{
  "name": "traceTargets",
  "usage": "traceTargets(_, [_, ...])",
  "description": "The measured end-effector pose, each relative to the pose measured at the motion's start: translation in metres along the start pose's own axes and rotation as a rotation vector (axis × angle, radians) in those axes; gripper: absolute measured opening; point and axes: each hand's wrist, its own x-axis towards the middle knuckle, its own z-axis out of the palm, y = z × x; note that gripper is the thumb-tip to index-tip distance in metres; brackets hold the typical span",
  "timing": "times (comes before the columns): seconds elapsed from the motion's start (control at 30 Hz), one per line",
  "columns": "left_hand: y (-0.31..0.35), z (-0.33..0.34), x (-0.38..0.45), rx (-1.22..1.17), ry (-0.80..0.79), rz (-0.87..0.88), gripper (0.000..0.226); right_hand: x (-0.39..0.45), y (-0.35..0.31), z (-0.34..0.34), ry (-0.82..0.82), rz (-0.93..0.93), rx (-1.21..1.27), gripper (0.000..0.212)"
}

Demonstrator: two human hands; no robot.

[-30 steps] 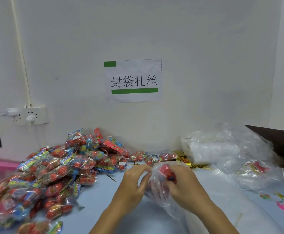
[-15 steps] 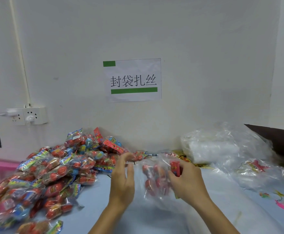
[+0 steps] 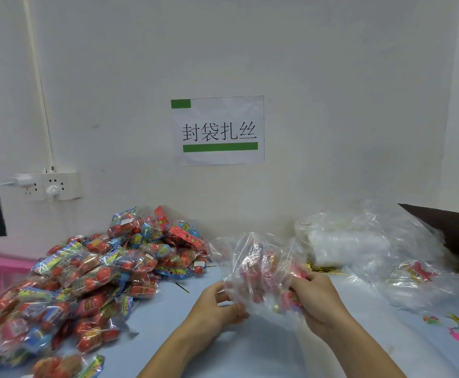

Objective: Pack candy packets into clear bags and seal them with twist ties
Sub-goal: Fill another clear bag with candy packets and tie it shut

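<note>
Both hands have dropped from the half-second-earlier lift — left hand (image 3: 217, 304) pinches the clear bag (image 3: 261, 268) at 9 o'clock, right hand (image 3: 318, 298) grips its candy packet (image 3: 291, 298) end at 3 — packing apparently continues, no tie on yet

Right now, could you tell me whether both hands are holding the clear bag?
Yes, the left hand grips the clear bag from the left while the right hand grips its other side.

Left hand (image 3: 215, 304) dropped from upright open pose, closed on lower edge of crinkled clear plastic bag (image 3: 261, 266); red candy packets inside blurred.
</note>
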Motion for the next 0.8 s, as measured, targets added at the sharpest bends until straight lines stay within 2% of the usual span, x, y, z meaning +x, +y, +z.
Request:
traceTargets(0.1, [-0.003,0.001,0.002,0.253,0.06,0.106,0.039,0.003,0.0,0.0,-0.028,0.065,0.111,0.007])
traceTargets(0.2, [-0.004,0.002,0.002,0.543,0.113,0.26,0.035,0.006,-0.002,-0.005,-0.027,0.111,0.176,0.012])
traceTargets(0.37, [-0.012,-0.002,0.007,0.69,0.221,0.406,0.037,0.008,-0.006,-0.012,-0.109,0.18,0.229,0.014])
traceTargets(0.47, [-0.012,-0.004,0.008,0.7,0.269,0.427,0.046,0.007,-0.007,-0.008,-0.143,0.273,0.319,0.024])
traceTargets(0.57, [-0.013,-0.004,0.009,0.672,0.278,0.444,0.051,0.007,-0.003,-0.001,-0.127,0.351,0.422,0.02])
traceTargets(0.67, [-0.011,-0.005,0.008,0.634,0.214,0.427,0.054,0.006,0.002,0.003,-0.111,0.343,0.338,0.013])
traceTargets(0.73, [-0.007,-0.007,0.005,0.653,0.15,0.361,0.06,0.006,0.005,0.003,-0.086,0.321,0.29,0.01])
traceTargets(0.8, [-0.004,-0.012,0.004,0.755,0.194,0.239,0.073,0.007,0.007,0.001,-0.064,0.3,0.26,0.011])
